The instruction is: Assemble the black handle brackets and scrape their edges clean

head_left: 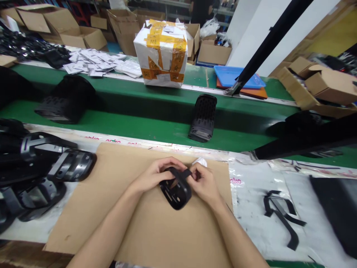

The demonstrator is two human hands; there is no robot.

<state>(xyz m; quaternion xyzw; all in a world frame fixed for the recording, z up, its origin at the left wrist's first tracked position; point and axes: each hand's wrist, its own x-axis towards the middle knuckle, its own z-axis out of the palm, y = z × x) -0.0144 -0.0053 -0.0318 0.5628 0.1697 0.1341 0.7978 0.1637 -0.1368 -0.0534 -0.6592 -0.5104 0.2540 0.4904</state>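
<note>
Over the cardboard sheet (156, 227), my left hand (160, 173) grips a black plastic frame (178, 195) with slots and holes in its face. My right hand (202, 182) is closed in a pinch on a short black strip (186, 173) at the frame's upper right edge. Whether the strip is fixed to the frame cannot be made out. Just behind the right fingers lies a small white thing (200, 161). Several similar black frames (74, 165) are heaped to the left. Loose black strips (284, 214) lie on the right of the bench.
A green conveyor belt (150, 124) runs across ahead, carrying black perforated housings, one of them a speaker-like housing (203, 117). Beyond stand a taped white box (163, 56), a blue tray (240, 77) and white paper slips (93, 61). A dark post (270, 44) slants up at right.
</note>
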